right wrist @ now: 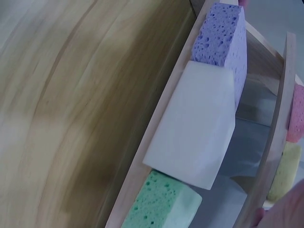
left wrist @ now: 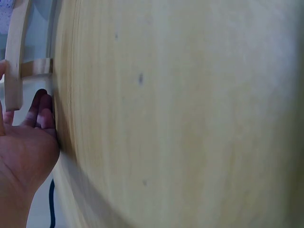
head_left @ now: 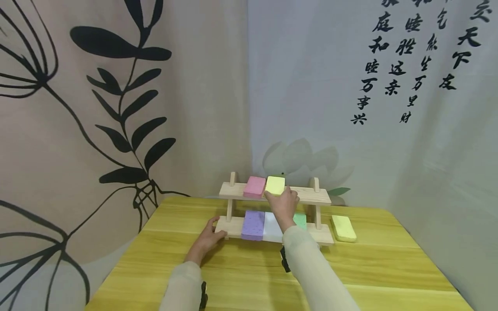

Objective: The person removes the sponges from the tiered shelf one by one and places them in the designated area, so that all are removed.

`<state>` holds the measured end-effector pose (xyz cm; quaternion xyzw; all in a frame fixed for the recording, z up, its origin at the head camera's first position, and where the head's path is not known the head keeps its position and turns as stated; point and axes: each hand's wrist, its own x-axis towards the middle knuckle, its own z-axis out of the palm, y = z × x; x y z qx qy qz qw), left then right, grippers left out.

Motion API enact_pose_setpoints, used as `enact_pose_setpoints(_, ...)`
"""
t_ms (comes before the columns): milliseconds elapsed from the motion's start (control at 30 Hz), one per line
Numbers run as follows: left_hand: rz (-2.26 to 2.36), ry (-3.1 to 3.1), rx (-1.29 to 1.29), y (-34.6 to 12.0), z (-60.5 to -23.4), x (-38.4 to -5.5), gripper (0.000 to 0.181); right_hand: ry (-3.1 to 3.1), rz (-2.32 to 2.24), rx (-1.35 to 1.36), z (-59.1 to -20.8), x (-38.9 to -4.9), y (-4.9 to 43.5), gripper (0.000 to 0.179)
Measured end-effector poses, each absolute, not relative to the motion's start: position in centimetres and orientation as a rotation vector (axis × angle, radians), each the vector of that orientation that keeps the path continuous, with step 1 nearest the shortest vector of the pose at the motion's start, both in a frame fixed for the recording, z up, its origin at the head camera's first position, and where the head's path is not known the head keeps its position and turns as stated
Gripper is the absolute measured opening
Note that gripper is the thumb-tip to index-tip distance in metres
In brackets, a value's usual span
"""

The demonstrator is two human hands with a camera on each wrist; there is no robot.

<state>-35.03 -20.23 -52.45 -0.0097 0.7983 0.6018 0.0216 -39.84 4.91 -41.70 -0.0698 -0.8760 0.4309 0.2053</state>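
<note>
A two-tier wooden shelf (head_left: 323, 234) stands on the table. My right hand (head_left: 285, 206) is at its upper tier, with thumb and fingers at either side of a yellow sponge (head_left: 275, 185) that lies beside a pink sponge (head_left: 254, 186). On the lower tier sit a purple sponge (head_left: 253, 224), a white block (right wrist: 192, 123) and a green sponge (right wrist: 159, 204), partly behind my right forearm in the head view. My left hand (head_left: 208, 240) grips the left end of the lower board (left wrist: 15, 90), thumb on one side and fingers on the other.
Another yellow sponge (head_left: 343, 228) lies on the wooden table (head_left: 381, 259), right of the shelf. Behind the table hangs a pale curtain (head_left: 303, 86) with printed plants and writing.
</note>
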Motion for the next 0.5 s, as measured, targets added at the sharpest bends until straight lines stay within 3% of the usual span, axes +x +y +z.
enact_pose_setpoints(500,1.855,2.498,-0.008,-20.32,-52.56,-34.86,0.077,-2.504,1.08,-0.24,-42.31,-40.69,4.3,0.09)
